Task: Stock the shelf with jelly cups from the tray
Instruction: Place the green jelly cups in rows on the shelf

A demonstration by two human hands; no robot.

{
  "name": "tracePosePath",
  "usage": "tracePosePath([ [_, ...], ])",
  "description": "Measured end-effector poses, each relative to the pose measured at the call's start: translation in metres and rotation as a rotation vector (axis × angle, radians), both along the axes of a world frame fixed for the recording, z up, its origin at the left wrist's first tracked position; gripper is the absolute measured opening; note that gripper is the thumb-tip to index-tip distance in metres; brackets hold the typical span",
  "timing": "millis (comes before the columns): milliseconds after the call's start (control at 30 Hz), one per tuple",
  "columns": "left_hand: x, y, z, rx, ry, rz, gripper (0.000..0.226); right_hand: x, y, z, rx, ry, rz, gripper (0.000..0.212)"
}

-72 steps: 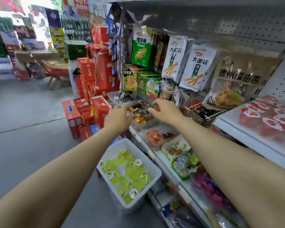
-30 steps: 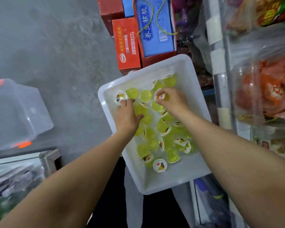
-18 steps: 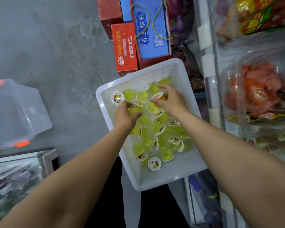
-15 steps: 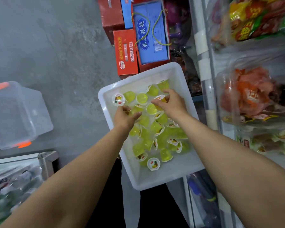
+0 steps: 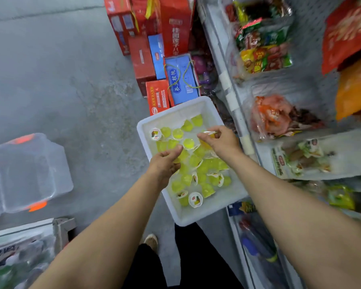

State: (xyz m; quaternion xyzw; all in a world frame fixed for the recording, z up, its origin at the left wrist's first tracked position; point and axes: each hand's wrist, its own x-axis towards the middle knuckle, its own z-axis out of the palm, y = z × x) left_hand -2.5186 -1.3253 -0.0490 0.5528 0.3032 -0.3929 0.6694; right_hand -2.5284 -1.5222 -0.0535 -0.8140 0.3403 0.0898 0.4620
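View from a head camera looking down at a shop floor beside a shelf (image 5: 236, 65). A white tray (image 5: 183, 217) sits on the grey floor, its right edge against the shelf's base. Yellow-green jelly cups (image 5: 202, 170) lie loose in the tray, spread from the far right corner down through the middle to the near edge; some show white printed lids, others lie on their sides.

Both bare arms reach down into the tray. The left hand (image 5: 165, 163) hovers over the cups at the tray's middle, its fingers curled inward with thumb meeting fingertips; yellow shows under them, but whether it grips a cup cannot be told. The right hand (image 5: 221, 140) is over the tray's far right part, thumb and fingers pinching a cup (image 5: 208, 133) by its white lid.

Beyond the tray's far edge stand red and blue cartons (image 5: 167, 65) on the floor. The shelf on the right carries bagged snacks (image 5: 279, 115). At the left edge of the floor sits a clear plastic bin (image 5: 29, 174) with orange clips. The person's dark trousers and one shoe (image 5: 151, 241) show below the tray.
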Motion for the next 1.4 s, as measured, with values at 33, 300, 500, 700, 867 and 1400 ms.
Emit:
tracePosePath([
  [33, -0.007, 0.003, 0.009, -0.029, -0.008, -0.006, 0.024, -0.011, 0.003, 0.011, -0.018, -0.020, -0.025, 0.054],
  [300, -0.094, 0.040, 0.100, -0.210, -0.178, -0.092, 0.049, -0.136, 0.047, 0.119, -0.053, -0.180, -0.239, 0.046],
  [500, -0.154, 0.065, 0.171, -0.302, -0.320, -0.222, 0.046, -0.213, 0.079, 0.203, -0.091, -0.311, -0.349, 0.062],
  [700, -0.224, 0.050, 0.240, -0.388, -0.463, -0.340, 0.035, -0.297, 0.080, 0.287, -0.155, -0.471, -0.421, 0.056],
  [867, -0.297, 0.028, 0.286, -0.497, -0.525, -0.380, 0.048, -0.387, 0.068, 0.356, -0.250, -0.604, -0.477, 0.051],
  [1400, -0.597, -0.030, 0.396, -0.788, -0.603, -0.604, 0.072, -0.695, 0.062, 0.478, -0.408, -0.827, -0.655, 0.057],
])
